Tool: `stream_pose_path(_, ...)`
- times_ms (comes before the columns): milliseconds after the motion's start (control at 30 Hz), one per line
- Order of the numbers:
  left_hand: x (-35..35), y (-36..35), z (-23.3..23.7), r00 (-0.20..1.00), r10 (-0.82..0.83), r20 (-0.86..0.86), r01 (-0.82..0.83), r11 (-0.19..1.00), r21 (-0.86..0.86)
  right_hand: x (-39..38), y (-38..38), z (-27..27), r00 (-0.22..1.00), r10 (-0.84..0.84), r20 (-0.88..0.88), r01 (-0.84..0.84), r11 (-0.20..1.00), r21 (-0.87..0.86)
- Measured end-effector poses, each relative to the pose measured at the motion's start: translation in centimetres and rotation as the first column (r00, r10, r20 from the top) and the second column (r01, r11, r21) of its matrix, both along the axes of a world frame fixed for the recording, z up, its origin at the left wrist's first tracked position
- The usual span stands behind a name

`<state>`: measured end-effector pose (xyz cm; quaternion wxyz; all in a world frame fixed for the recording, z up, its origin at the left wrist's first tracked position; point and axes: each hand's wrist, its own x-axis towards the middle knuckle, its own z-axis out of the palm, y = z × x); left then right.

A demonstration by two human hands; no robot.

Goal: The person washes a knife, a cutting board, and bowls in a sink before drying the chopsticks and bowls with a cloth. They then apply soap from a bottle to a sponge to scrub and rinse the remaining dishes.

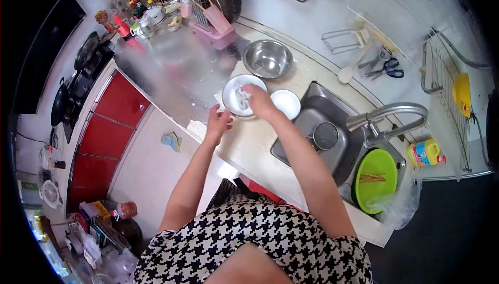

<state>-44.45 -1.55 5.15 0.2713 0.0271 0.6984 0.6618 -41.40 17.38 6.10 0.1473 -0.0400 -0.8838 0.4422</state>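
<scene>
A white bowl with a dark rim (227, 95) stands on the pale counter, with whitish pieces (242, 97) inside it. My right hand (258, 100) reaches over the bowl's right side, its fingers closed at the pieces; what they pinch is too small to make out. Just below and left of the bowl, my left hand (219, 123) is raised with its fingers apart and nothing in them. A smaller white dish (286, 104) sits right beside the bowl, partly behind my right wrist. Behind them is a steel bowl (267, 59).
To the right, a steel sink (306, 120) holds a strainer (326, 136) and a green basin (375, 180) under a curved faucet (397, 108). A pink holder (215, 37) and bottles (138, 8) stand at the back left. A yellow bottle (423, 153) is beyond the sink.
</scene>
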Motion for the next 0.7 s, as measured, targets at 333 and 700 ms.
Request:
stream_pose_path(333, -4.7, 4.0, 0.2, 0.959, -0.164, 0.233, 0.146, 0.985, 0.092, -4.0, -4.7, -0.5, 0.9, -0.225, 0.372, 0.208, 0.974, 0.086)
stream_pose_path(700, -5.9, 2.8, 1.0, 0.816, -0.441, -0.372, 0.128, 0.767, -0.629, -3.2, -1.4, 3.2, 0.976, 0.189, 0.109, -0.193, 0.512, 0.837)
